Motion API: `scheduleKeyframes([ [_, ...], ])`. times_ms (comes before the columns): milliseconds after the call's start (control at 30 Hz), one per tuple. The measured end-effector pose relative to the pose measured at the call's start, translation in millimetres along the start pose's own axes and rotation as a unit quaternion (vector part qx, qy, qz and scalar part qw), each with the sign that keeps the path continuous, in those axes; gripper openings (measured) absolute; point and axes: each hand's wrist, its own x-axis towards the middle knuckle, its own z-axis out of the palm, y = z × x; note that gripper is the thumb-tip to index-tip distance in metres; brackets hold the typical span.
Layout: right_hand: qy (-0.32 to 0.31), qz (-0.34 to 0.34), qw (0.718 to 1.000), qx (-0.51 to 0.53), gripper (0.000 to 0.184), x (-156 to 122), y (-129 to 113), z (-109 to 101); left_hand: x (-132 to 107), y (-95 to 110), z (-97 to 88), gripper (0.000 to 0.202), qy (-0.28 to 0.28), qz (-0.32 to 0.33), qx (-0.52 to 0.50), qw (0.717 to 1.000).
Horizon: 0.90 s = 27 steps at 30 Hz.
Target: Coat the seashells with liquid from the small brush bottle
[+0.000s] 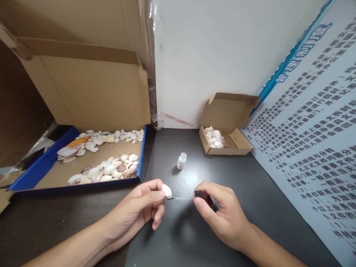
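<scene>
My left hand (pixel 141 209) pinches a small white seashell (pixel 167 191) between thumb and forefinger, just above the dark table. My right hand (pixel 219 213) is closed on a small black cap with a thin clear brush (pixel 185 197). The brush tip touches the shell's lower edge. A small clear bottle (pixel 181 161) stands open on the table a little beyond both hands.
A blue-edged cardboard tray (pixel 141 155) with several shells lies at the left, its lid up. A small open cardboard box (pixel 236 146) with shells sits at the back right. A printed poster (pixel 311 148) leans at the right. A white wall stands behind.
</scene>
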Motion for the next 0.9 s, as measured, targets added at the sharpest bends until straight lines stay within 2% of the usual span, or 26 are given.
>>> scheduleKeyframes([
  [67, -0.006, 0.009, 1.000, -0.006, 0.021, -0.2, -0.1, 0.7, -0.4, 0.0, 0.3, 0.019, -0.001, -0.002, 0.001, 1.000],
  [333, 0.039, 0.009, 0.999, -0.032, 0.023, 1.5, -1.0, -2.6, -0.1, 1.6, 2.2, 0.018, 0.003, 0.002, 0.002, 1.000],
  [533, 0.018, 0.014, 1.000, -0.020, 0.022, 1.6, 0.2, -1.3, 0.2, 0.5, 0.0, 0.017, -0.004, -0.004, 0.006, 1.000],
  [733, 0.034, 0.023, 0.999, -0.023, 0.024, 0.9, 0.7, -1.9, -0.3, 1.1, 0.7, 0.013, -0.007, 0.001, -0.003, 1.000],
  [900, -0.006, 0.024, 1.000, 0.003, 0.019, 0.6, 0.3, -0.2, -0.7, 0.4, 1.1, 0.014, -0.004, -0.004, -0.006, 1.000],
])
